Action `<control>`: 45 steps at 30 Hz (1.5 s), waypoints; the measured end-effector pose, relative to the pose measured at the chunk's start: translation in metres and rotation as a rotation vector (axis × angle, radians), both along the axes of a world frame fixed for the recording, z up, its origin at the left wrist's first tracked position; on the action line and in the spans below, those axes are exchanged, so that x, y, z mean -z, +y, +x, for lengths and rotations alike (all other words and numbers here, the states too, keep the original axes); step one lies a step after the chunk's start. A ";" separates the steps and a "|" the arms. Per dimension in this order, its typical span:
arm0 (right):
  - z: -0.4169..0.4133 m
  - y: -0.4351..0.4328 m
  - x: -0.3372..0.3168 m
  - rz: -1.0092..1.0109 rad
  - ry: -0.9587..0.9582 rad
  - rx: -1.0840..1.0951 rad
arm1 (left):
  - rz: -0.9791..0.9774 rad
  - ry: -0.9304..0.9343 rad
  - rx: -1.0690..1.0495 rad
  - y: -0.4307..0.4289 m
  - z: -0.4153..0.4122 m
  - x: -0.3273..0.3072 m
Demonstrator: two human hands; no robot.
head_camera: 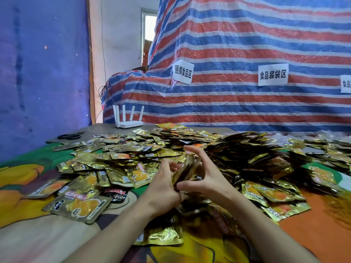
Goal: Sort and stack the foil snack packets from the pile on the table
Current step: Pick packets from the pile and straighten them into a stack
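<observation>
Gold foil packets (139,174) are light and slippery, so we hold our stack (185,168) by its edges, left hand (163,188) and right hand (209,180) both squeezing it

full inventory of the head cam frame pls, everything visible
foil snack packet pile: too many to count, gold with orange print, spread over the tablecloth's middle and right
packet stack: one, gold, on edge between both hands
black-and-red packet: one, just left of the hands
scissors: one pair, black, far left corner
router: one, white, four antennas, far edge
tablecloth: one, green, orange and yellow print, under the pile
tarp: one, red, blue and white stripes, behind the pile
paper labels: three, white with black print, on the tarp
left hand: grips the stack's left side
right hand: fingers and thumb bracket its right side
</observation>
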State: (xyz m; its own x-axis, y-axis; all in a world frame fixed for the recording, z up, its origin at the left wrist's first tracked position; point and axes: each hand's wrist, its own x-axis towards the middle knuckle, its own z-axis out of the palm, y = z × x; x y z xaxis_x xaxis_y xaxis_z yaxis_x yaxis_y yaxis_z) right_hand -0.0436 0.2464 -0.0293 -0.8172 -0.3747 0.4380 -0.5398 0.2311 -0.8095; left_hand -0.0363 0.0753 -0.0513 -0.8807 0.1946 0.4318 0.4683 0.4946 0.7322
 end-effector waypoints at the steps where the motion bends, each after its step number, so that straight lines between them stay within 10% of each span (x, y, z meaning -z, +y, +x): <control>1: 0.000 -0.001 0.001 -0.024 -0.017 0.009 | 0.029 0.008 -0.004 0.000 0.000 0.000; 17: 0.003 -0.002 -0.017 -0.305 0.040 0.260 | 0.236 -0.027 0.155 0.009 0.004 0.000; 34: 0.036 0.108 -0.039 0.957 -0.052 0.766 | -0.078 0.056 0.099 0.007 0.006 -0.003; 45: 0.027 0.097 -0.084 0.696 0.043 0.709 | -0.024 0.074 -0.040 0.005 0.005 -0.001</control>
State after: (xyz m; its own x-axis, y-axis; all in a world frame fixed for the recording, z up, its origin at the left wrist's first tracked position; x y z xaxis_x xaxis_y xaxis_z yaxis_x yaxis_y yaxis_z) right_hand -0.0163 0.3433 0.0542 -0.9402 0.0096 0.3405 -0.1187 0.9276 -0.3541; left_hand -0.0314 0.0805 -0.0500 -0.8538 0.1708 0.4918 0.5003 0.5306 0.6843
